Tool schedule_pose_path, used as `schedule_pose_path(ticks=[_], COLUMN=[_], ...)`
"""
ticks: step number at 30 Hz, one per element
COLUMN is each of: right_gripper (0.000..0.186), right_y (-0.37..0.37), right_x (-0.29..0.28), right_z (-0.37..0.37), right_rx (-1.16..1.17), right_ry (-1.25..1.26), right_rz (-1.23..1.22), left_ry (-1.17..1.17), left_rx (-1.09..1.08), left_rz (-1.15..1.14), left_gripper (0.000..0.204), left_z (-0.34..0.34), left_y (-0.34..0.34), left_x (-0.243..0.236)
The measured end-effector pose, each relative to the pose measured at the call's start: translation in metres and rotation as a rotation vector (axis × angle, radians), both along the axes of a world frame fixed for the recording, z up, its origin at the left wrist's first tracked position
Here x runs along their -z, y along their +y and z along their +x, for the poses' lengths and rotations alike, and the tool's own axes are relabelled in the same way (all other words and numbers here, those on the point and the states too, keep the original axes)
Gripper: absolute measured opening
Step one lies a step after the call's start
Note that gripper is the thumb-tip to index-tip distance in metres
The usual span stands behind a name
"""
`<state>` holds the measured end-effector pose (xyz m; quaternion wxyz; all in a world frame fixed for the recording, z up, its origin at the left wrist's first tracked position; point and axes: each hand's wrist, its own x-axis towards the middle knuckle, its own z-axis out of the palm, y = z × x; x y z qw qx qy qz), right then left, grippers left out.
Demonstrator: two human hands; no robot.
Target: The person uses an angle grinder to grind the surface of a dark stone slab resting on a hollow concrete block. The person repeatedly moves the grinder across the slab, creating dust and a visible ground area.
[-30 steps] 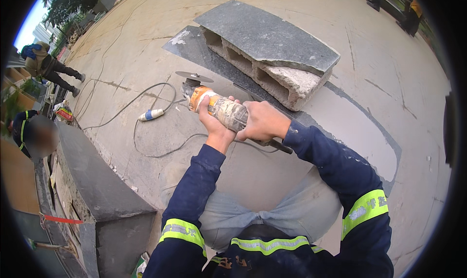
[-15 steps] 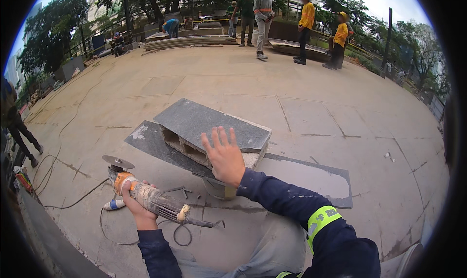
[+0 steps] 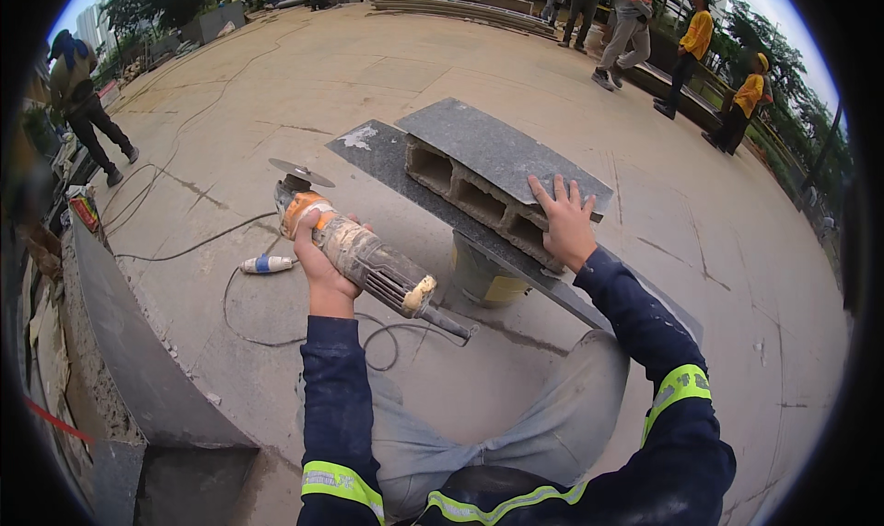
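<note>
My left hand (image 3: 324,270) is wrapped round the body of an orange and grey angle grinder (image 3: 368,261), dusty and patched with tape. Its thin round disc (image 3: 301,172) points up and away from me. With fingers spread, my right hand (image 3: 566,224) lies on the near right edge of a dark grey stone slab (image 3: 493,139). Under that slab sits a hollow concrete block (image 3: 477,200), its openings facing me. A longer dark slab (image 3: 379,160) carries the block and rests on a dusty bucket (image 3: 483,273).
A black cable (image 3: 198,248) and a white-and-blue plug connector (image 3: 267,264) lie on the paved floor. Upright grey panels (image 3: 152,342) stand at left. One person (image 3: 85,102) stands far left; several others, some in yellow shirts (image 3: 697,33), are at the back right near stacked boards (image 3: 460,17).
My view has swung left and down. My right hand has moved from hovering over the slab onto its edge. The grinder is still in my left hand, now closer to the slabs.
</note>
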<state>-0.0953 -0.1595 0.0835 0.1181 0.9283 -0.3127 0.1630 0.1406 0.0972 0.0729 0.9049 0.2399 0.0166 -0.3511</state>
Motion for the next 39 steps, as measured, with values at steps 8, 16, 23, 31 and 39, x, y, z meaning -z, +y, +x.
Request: schedule_pose_path(ticks=[8, 16, 23, 31, 39], right_gripper=[0.093, 0.091, 0.089, 0.075, 0.075], right_y=[-0.021, -0.027, -0.006, 0.023, 0.057], right_x=[0.011, 0.011, -0.001, -0.034, -0.029], right_z=[-0.009, -0.019, -0.026, 0.012, 0.064], right_rx=[-0.06, -0.083, -0.022, -0.1, -0.318], right_ry=[0.009, -0.017, -0.005, -0.136, -0.215], right_rz=[0.049, -0.001, -0.011, 0.009, 0.216], left_ry=[-0.009, -0.006, 0.022, -0.071, -0.058], left_rx=[-0.026, 0.03, 0.08, 0.059, 0.089], left_rz=[0.019, -0.024, -0.036, -0.074, -0.048], left_gripper=[0.054, 0.053, 0.052, 0.052, 0.057], left_z=[-0.004, 0.004, 0.004, 0.005, -0.008], left_y=[0.006, 0.002, 0.001, 0.005, 0.003], left_x=[-0.005, 0.001, 0.003, -0.004, -0.008])
